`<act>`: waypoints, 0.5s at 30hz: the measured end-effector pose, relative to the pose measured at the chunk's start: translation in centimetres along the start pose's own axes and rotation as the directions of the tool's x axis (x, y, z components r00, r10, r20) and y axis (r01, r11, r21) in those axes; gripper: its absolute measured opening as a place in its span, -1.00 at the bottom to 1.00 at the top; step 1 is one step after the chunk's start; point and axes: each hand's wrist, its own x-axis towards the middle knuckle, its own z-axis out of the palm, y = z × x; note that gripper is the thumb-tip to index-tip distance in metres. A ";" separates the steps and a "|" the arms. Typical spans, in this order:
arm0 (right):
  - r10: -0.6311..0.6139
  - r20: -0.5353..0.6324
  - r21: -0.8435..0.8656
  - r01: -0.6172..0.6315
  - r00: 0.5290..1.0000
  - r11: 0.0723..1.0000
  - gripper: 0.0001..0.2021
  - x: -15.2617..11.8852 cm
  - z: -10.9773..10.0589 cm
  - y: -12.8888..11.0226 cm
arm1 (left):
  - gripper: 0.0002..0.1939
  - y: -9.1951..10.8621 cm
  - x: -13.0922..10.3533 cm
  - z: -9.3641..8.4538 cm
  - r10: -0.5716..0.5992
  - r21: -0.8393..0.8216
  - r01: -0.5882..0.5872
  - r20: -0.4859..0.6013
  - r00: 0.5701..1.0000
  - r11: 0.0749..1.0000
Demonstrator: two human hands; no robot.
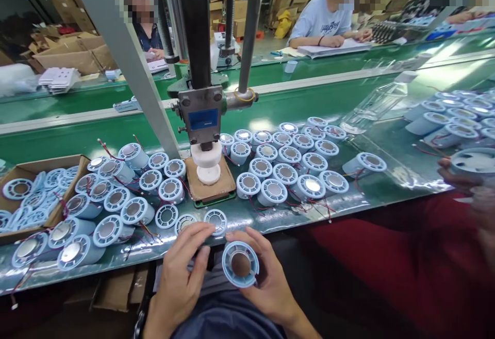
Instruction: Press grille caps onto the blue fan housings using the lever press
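Observation:
My right hand (273, 280) is wrapped round a light-blue fan housing (228, 273), a round plastic part with a slotted rim and a grey-brown disc in its middle. To its left, my left hand (185, 272) has thumb and fingers apart, with nothing visible between them. Its fingertips reach the table's front edge beside a light-blue slotted ring (221, 230); whether they touch it I cannot tell. Another ring (167, 216) lies a little further left. Beyond my hands stands a press (203, 117) with a white round head above a white pad (208, 174) on a brown board.
Several blue housings with thin wires stand left and right of the press. A cardboard box (83, 174) of blue rings sits at far left. A plastic bottle (377, 104) lies behind the right group. A co-worker's hand (456, 174) holds a housing at right; other people sit across the bench.

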 end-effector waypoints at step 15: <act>0.021 -0.020 -0.064 -0.022 1.000 0.998 -0.26 -0.5 0.7 0.4 | -0.34 1.1 -1.8 0.8 -0.146 -0.239 0.206 0.243 0.959 0.949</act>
